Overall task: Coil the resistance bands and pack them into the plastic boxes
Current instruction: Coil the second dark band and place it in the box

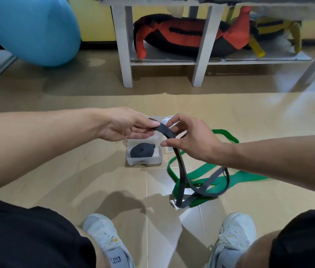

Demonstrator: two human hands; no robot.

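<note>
Above the cardboard-covered floor, between the person's knees, both hands meet on one dark grey band. The left hand pinches the band's upper end between thumb and the fingers beneath it, the fingers nearly straight and only lightly bent. The right hand is half closed, thumb and curled fingers holding the same band just beside the left hand's pinch. From there the grey band hangs down and loops loosely onto the floor, lying across a green band.

Three bands show: the grey one in the hands, the green one spread uncoiled on the floor to the right, and a dark coiled band already rolled up.

Directly under the hands sits a clear plastic box, open at the top, holding the coiled band. More clear plastic shows behind the fingers; whether it is a lid or a second box cannot be told.

Two pale sneakers rest on the cardboard below. Farther off stand a white shelf unit with a red and black bag and a yellow and black bag on its low shelf, and a blue ball at the left.
</note>
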